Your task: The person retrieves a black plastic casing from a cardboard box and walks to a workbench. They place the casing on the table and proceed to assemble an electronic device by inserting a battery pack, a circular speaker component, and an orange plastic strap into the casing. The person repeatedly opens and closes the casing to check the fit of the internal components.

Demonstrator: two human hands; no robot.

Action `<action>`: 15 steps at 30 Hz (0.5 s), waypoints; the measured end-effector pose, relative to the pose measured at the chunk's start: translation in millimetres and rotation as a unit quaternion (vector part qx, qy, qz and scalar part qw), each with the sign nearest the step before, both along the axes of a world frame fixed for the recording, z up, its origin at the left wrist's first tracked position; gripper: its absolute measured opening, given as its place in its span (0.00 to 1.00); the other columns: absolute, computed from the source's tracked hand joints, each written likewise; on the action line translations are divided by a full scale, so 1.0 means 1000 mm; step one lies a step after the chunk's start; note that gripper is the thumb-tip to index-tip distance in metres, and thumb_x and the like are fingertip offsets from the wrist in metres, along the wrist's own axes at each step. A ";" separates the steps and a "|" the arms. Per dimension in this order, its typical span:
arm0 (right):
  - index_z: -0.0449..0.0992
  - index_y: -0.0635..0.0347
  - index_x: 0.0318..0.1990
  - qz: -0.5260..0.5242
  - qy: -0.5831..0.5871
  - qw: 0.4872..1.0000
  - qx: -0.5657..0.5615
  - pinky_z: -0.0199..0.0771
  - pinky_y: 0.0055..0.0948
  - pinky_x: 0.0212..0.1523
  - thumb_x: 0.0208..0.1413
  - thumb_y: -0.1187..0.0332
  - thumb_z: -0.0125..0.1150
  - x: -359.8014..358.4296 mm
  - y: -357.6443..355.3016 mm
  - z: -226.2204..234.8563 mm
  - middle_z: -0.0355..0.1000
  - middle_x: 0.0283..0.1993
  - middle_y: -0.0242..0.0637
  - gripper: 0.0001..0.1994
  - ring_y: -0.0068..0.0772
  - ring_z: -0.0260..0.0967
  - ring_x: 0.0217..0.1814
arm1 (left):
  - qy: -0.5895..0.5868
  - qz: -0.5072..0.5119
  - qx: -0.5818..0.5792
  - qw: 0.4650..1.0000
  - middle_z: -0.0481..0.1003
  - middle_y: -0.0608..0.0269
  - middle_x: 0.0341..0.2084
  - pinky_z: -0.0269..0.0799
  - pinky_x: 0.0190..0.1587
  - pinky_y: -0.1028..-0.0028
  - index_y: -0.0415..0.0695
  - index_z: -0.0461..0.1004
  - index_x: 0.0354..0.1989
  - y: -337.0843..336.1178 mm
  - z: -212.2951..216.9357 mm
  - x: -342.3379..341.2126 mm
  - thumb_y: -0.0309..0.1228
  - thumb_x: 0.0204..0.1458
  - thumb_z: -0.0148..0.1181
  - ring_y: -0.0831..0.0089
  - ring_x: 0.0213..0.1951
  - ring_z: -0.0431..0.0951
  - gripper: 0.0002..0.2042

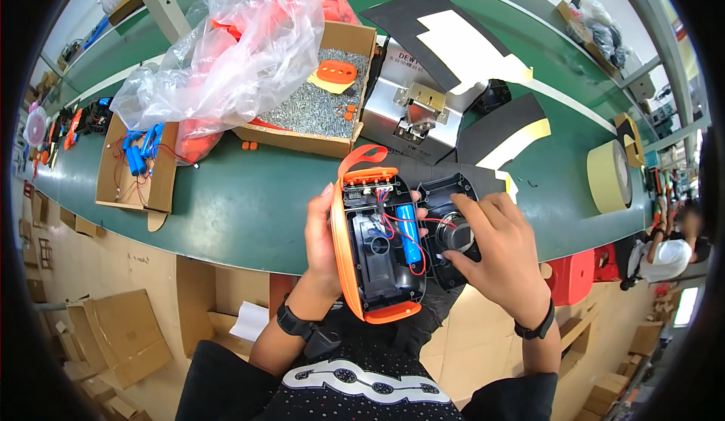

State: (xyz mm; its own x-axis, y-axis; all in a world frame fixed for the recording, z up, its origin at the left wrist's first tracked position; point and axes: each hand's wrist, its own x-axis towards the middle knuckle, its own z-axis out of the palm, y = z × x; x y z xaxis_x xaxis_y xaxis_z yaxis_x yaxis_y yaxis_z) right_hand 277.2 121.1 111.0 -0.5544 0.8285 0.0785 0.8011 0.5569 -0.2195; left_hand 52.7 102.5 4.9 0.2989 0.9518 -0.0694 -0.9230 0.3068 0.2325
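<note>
My left hand (323, 232) is wrapped around an open orange-and-black housing (362, 270), its fingertips showing at the housing's right side. Inside the housing lie a blue cylindrical battery (408, 234), a small circuit board and red and blue wires. An orange strap (362, 157) loops from its top. On the right, my right hand (495, 243) is closed on a black cover half (445, 191), with thumb and fingers around a round speaker (455, 234) set in it. Red wires run from the speaker into the housing. The undersides of both parts are hidden.
Beyond my hands stand a carton of screws (294, 111), a crumpled plastic bag (226, 58) and a metal screw-feeder machine (415, 111) partly covered by black sheets (445, 36). A small box of batteries (136, 168) is left, a tape roll (609, 177) right. The green table (249, 217) edge is near.
</note>
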 end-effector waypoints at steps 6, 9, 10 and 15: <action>0.79 0.64 0.55 0.046 0.017 0.999 0.021 0.73 0.45 0.54 0.39 0.72 0.75 0.009 0.005 -0.006 0.76 0.47 0.42 0.29 0.50 0.70 0.57 | 0.006 0.000 -0.003 1.000 0.69 0.33 0.65 0.75 0.64 0.42 0.37 0.60 0.73 -0.002 0.004 0.001 0.60 0.66 0.39 0.40 0.61 0.77 0.39; 0.81 0.65 0.51 0.067 0.016 0.995 0.068 0.73 0.46 0.54 0.40 0.71 0.73 0.004 0.006 -0.003 0.75 0.49 0.42 0.25 0.49 0.70 0.57 | -0.012 0.000 0.006 1.000 0.69 0.33 0.64 0.74 0.65 0.42 0.36 0.60 0.73 -0.002 0.002 0.001 0.58 0.67 0.39 0.41 0.61 0.77 0.39; 0.81 0.65 0.52 0.075 0.018 0.995 0.058 0.73 0.46 0.54 0.40 0.71 0.73 0.004 0.007 -0.003 0.75 0.49 0.42 0.25 0.49 0.69 0.57 | -0.008 0.003 0.007 1.000 0.70 0.33 0.64 0.75 0.64 0.42 0.36 0.60 0.73 -0.003 0.001 0.000 0.58 0.67 0.39 0.41 0.61 0.78 0.39; 0.82 0.65 0.54 0.103 -0.006 0.995 0.008 0.73 0.45 0.55 0.40 0.72 0.73 0.008 0.008 0.000 0.75 0.50 0.42 0.27 0.49 0.69 0.58 | -0.007 0.001 0.018 1.000 0.71 0.33 0.63 0.76 0.63 0.43 0.35 0.61 0.72 -0.001 0.001 0.001 0.58 0.68 0.38 0.42 0.60 0.78 0.38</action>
State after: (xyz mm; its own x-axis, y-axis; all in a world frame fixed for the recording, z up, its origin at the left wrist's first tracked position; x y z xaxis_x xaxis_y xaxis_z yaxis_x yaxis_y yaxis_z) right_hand 285.6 129.2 111.1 -0.7138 0.6954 0.0832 0.6719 0.7134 -0.1992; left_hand 53.4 101.9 6.1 0.2982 0.9540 -0.0315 -0.9267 0.2973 0.2300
